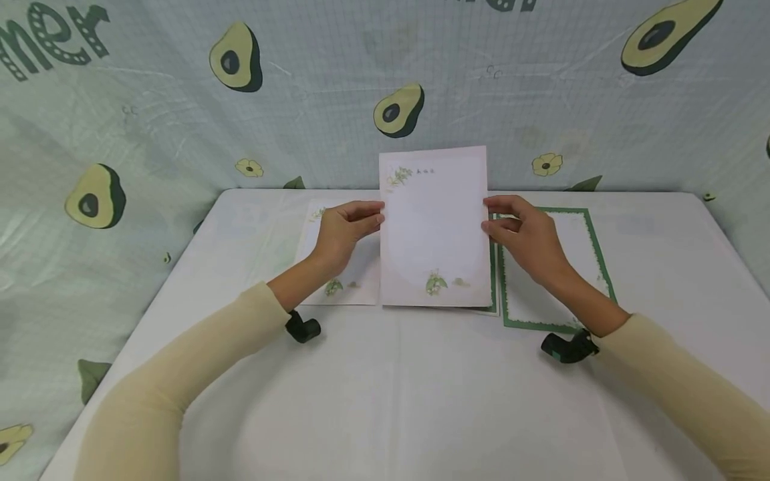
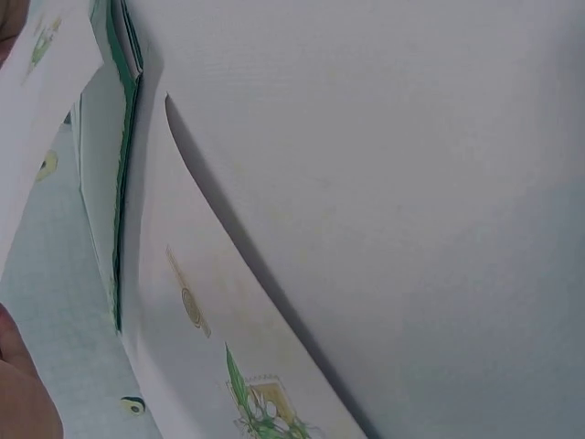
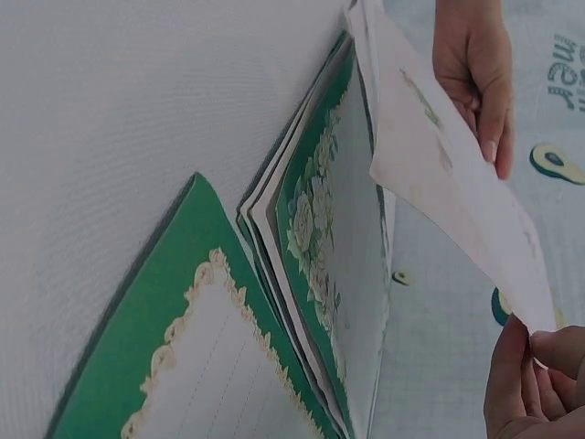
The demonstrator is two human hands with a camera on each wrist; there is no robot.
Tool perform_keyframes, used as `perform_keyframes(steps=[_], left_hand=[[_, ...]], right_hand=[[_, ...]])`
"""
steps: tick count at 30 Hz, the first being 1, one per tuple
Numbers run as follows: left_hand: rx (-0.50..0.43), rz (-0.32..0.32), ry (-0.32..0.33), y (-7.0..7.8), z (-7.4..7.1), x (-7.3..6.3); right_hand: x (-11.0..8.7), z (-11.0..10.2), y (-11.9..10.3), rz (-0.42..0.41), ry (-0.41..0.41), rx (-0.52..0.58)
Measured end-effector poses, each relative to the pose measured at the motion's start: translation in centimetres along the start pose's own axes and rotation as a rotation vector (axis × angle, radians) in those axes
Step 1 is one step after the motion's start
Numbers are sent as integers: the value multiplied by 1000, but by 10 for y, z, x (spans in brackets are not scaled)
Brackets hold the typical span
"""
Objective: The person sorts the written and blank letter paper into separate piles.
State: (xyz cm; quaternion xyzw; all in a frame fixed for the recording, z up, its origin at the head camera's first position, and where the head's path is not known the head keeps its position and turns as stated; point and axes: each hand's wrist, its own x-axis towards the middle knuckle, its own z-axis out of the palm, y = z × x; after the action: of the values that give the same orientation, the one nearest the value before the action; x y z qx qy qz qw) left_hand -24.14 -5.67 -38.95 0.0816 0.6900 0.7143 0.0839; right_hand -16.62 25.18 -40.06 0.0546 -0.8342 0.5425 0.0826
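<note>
A pale pink sheet of stationery paper (image 1: 433, 227) with leafy flower prints is held up over the middle of the table. My left hand (image 1: 343, 234) pinches its left edge between thumb and fingers. On the opposite edge, my right hand (image 1: 526, 237) pinches it the same way. Beneath the raised sheet lies a stack of green-bordered papers (image 3: 311, 210), mostly hidden from the head view. A similar pink sheet (image 1: 361, 267) rests flat to the left, partly behind my left forearm. To the right lies a green-bordered sheet (image 1: 541, 267), partly covered by my right hand and wrist.
The white table (image 1: 385, 394) runs back to a hanging cloth (image 1: 319, 120) printed with avocados. A black wrist camera (image 1: 303, 329) sits under the left wrist, and another black camera (image 1: 568, 347) under the right.
</note>
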Motion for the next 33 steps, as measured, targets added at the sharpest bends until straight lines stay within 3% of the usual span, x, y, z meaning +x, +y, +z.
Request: perform_keyframes(steps=[20, 33], left_hand=[[-60, 51, 77, -2, -18, -1], [-54, 84, 141, 13, -32, -5]], right_hand=[[6, 23, -2, -74, 43, 65], [17, 41, -13, -132, 61, 186]])
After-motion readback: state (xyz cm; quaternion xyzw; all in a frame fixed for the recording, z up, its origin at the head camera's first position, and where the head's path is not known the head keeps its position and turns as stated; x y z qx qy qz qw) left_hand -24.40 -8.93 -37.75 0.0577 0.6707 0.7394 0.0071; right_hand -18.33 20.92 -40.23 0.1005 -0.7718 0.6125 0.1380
